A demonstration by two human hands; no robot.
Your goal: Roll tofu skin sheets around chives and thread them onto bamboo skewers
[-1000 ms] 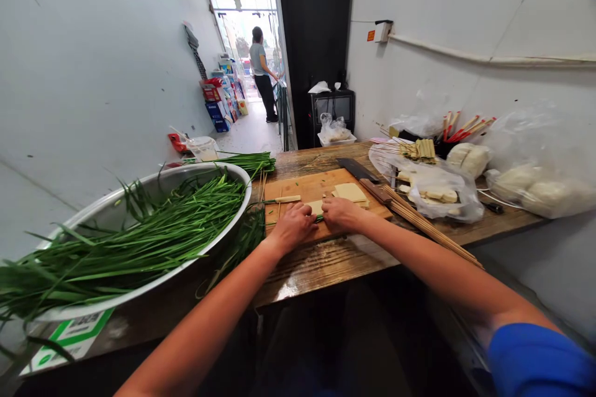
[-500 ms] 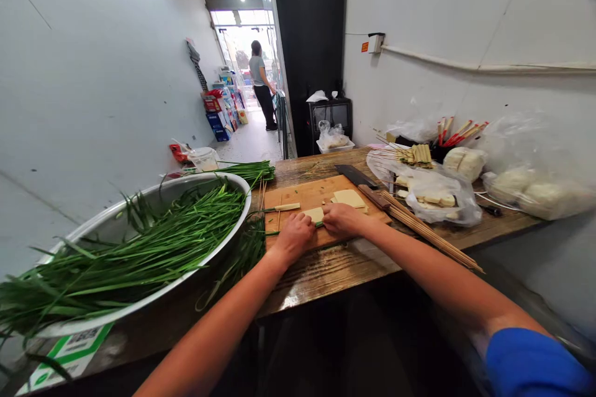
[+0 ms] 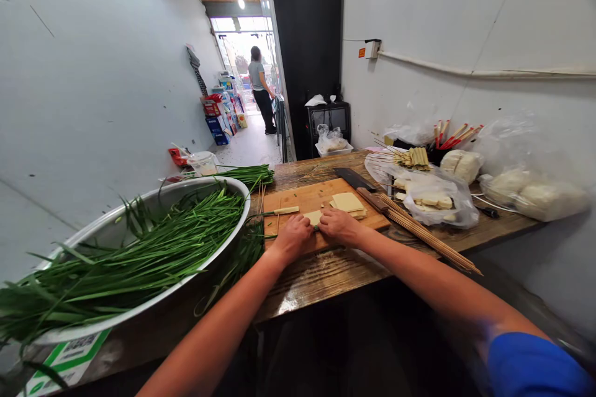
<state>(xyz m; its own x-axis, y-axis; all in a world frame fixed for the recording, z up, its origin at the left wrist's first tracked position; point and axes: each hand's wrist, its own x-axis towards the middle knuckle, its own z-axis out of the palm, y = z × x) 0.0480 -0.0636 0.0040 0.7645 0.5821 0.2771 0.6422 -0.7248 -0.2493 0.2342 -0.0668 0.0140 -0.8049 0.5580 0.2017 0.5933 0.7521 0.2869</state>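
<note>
My left hand and my right hand rest side by side on a wooden cutting board. Their fingers press down on a pale tofu-skin sheet with green chive stalks poking out between the hands. More tofu-skin sheets are stacked just beyond my right hand. A rolled piece lies on the board beyond my left hand.
A big metal basin of chives stands at the left. A cleaver and a bundle of bamboo skewers lie to the right of the board. Plastic bags of food line the wall. A person stands far off in the doorway.
Both hands stay on the tofu-skin sheet with only slight finger movement. The camera has tilted a little upward.
</note>
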